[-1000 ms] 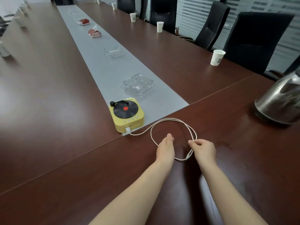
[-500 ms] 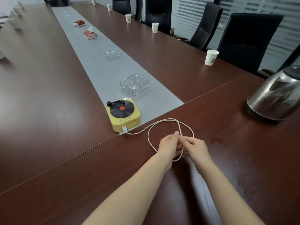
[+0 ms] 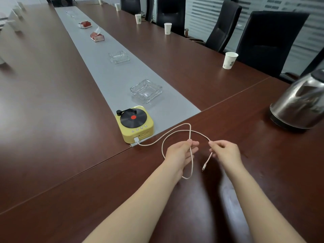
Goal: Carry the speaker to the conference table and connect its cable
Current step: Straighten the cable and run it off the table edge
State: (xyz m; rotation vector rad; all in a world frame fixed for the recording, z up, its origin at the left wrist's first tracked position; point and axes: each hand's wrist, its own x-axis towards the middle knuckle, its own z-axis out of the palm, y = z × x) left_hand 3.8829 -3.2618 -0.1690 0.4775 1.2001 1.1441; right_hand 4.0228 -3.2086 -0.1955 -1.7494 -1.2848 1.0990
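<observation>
The left hand pinched a loop of the speaker's cable, while the right hand pinched its free end, the plug dangling just below.

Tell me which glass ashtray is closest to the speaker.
The ashtray just behind the yellow speaker; the next ashtray sits farther up the grey runner.

Soft, even daylight comes from the striped windows far beyond the right hand, which is slightly motion-blurred. The glossy conference table carries a pale sheen left of the left hand and soft forearm shadows close behind both hands. Wide-angle distortion bends the edges; the kettle glints.
</observation>
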